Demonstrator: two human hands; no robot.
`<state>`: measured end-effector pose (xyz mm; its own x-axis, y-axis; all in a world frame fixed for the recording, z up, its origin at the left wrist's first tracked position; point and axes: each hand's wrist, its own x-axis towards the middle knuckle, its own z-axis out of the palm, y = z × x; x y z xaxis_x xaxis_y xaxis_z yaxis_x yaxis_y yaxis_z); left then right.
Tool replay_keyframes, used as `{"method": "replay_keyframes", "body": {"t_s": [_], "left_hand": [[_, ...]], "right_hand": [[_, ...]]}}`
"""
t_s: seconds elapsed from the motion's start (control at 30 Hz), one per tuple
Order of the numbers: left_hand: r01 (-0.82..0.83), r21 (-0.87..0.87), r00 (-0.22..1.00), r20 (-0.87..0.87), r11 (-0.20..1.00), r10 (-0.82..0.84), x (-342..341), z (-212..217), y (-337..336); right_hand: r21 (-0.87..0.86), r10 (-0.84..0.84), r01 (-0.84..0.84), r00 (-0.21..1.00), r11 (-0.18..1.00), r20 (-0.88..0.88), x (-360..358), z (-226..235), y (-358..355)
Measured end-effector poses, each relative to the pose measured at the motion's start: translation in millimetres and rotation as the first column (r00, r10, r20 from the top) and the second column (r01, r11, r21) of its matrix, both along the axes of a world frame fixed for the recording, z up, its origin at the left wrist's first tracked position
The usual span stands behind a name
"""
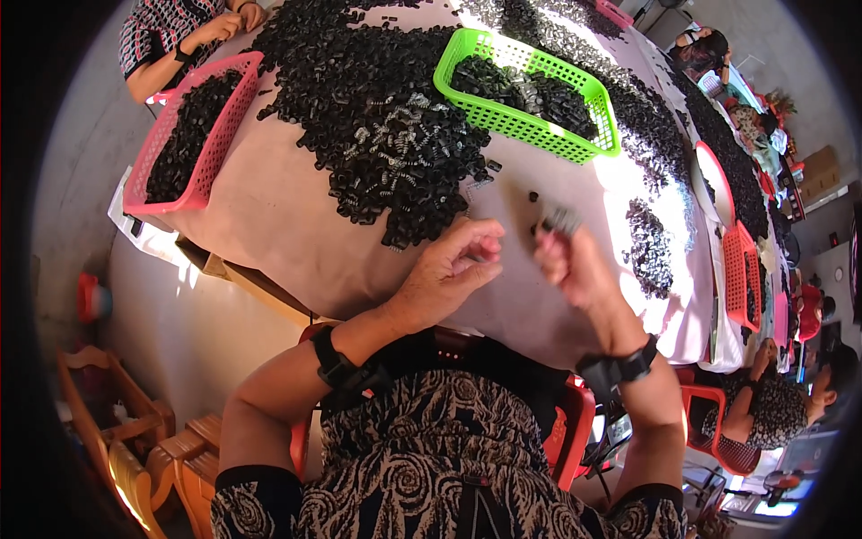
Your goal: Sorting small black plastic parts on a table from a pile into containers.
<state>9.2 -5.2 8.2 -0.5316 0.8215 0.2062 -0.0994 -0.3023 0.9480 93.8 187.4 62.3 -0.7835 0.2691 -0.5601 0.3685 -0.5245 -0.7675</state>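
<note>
My left hand (456, 262) is at the near edge of a heap of small black plastic pieces (359, 81). Its fingers are curled in toward the thumb, and whatever they may hold is hidden. To its right, my right hand (579, 269) is raised over the pale cloth and partly smeared by motion. Its fingers are closed on a small grey ribbed piece (561, 220), too blurred to name. A small black piece (533, 196) appears just beyond that hand. Beyond both hands, a bright green basket (516, 123) contains more black pieces.
A pink basket (199, 175) of black pieces stands at the table's left edge, near another person's hands (220, 27). More pieces (648, 247) lie in bright sunlight on the right. Farther right are a red basket (741, 278) and other seated people. Wooden stools (193, 467) stand lower left.
</note>
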Motion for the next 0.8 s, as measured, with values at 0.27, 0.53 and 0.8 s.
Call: {"method": "replay_keyframes", "body": {"t_s": [0.27, 0.53, 0.8], "left_hand": [[-0.042, -0.059, 0.996, -0.075, 0.997, 0.038, 2, -1, 3], [-0.051, -0.039, 0.986, -0.16, 0.998, 0.044, 1, -4, 2], [-0.068, -0.118, 0.988, -0.146, 0.991, 0.051, 5, 0, 2]], "right_hand": [[0.839, -0.089, 0.017, 0.995, 0.543, 0.038, -72, 79, 86], [0.91, -0.031, -0.216, 0.97, 0.353, 0.242, 1, 46, 136], [0.894, 0.039, -0.44, 0.898, 0.084, 0.438, 85, 25, 153]]}}
